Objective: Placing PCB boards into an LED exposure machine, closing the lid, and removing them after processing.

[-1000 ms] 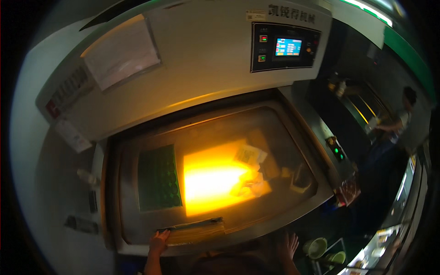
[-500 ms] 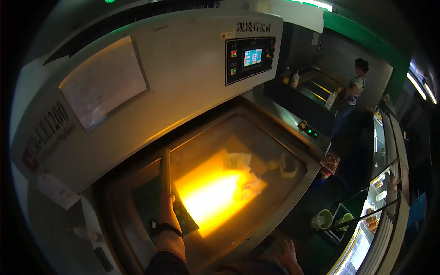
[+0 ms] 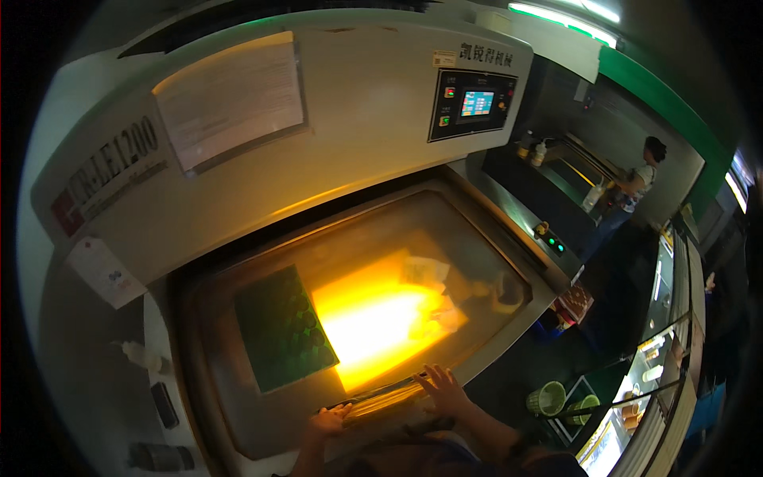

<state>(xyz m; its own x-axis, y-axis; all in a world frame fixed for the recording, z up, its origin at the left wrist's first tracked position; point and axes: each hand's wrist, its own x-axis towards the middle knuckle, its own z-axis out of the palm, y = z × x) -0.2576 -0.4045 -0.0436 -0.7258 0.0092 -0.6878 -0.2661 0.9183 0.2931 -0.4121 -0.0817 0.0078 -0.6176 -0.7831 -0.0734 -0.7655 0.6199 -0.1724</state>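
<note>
A long, narrow, yellow-brown bar (image 3: 385,400) lies across the front of the machine's bed, glossy in the yellow light. At its left end, my left hand (image 3: 332,418) holds it with fingers stretched along it. My right hand (image 3: 445,391) is on the other end, its fingers spread over the bar; the undersides of both hands are hidden. A dark green rectangular sheet with rounded shapes (image 3: 284,330) rests on the bed (image 3: 389,215), beyond my left hand. Bright yellow light glows through the bed to its right, with pale sheets (image 3: 425,272) at the glow's far edge.
Behind the bed rises the machine's pale housing (image 3: 358,103) with a control panel (image 3: 473,105). Green baskets (image 3: 547,399) stand on the floor at right, beside a lit shelf (image 3: 636,397). A phone-like black object (image 3: 164,405) lies at left. Another person (image 3: 636,187) stands far right.
The bar has swung from upright beside the green sheet to lying along the bed's front. My right hand has come up from the lower edge onto it. The whole view has shifted.
</note>
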